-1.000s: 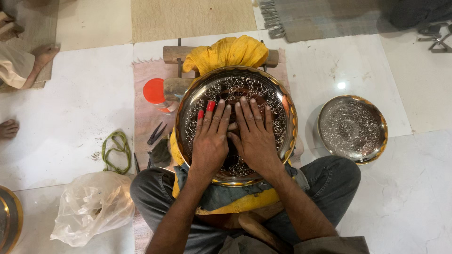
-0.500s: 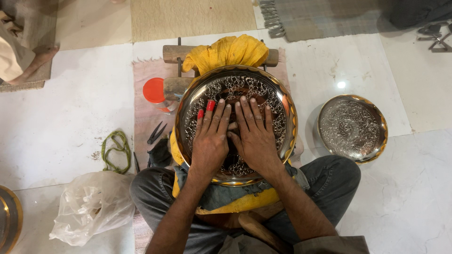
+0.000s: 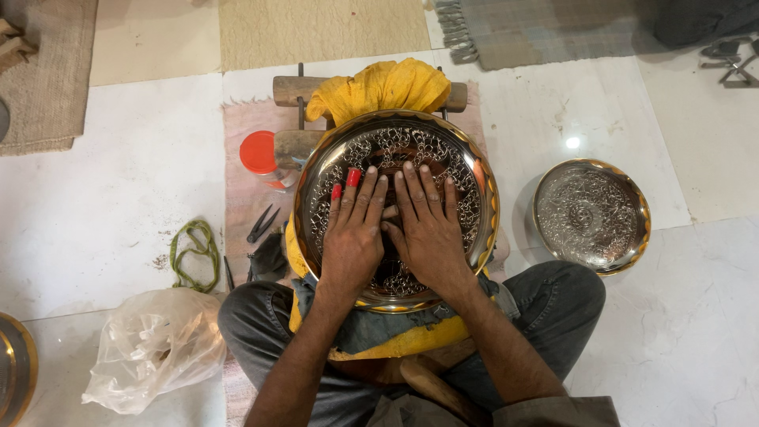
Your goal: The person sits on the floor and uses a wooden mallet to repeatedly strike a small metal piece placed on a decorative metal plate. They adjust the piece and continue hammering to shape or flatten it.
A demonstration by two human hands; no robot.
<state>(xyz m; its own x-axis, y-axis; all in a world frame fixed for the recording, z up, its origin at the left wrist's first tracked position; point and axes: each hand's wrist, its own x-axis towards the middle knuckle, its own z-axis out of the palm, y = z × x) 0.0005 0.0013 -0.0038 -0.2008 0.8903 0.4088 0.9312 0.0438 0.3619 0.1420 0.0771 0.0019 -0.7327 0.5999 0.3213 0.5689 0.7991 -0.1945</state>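
Head view: looking straight down at a seated person's lap and a pale tiled floor.
Far left of the hands: a crumpled clear plastic bag [image 3: 154,348] on the floor, with a loop of green cord [image 3: 195,253] just beyond it.
Just left of the hands: small dark tools [image 3: 262,225] and a jar with an orange lid [image 3: 258,153], lying on a pink mat [image 3: 241,194].
Left hand [image 3: 353,237]: laid flat, fingers spread and extended, palm down on the engraved metal plate [image 3: 395,142]; two fingertips carry red caps. It grips nothing.
Right hand [image 3: 427,229]: flat beside the left one, thumbs nearly touching, fingers spread, also gripping nothing.
Plate: large, round, brass-rimmed with a patterned centre, under both palms, tilted on the lap against a yellow cloth [image 3: 379,87] over a wooden block [image 3: 288,89].
Right of the hands: a smaller engraved dish [image 3: 591,215], well apart on the floor.
Change: over the last second both hands lie in the same place; only the view has shifted slightly. The pressing or rubbing seems to be holding steady.
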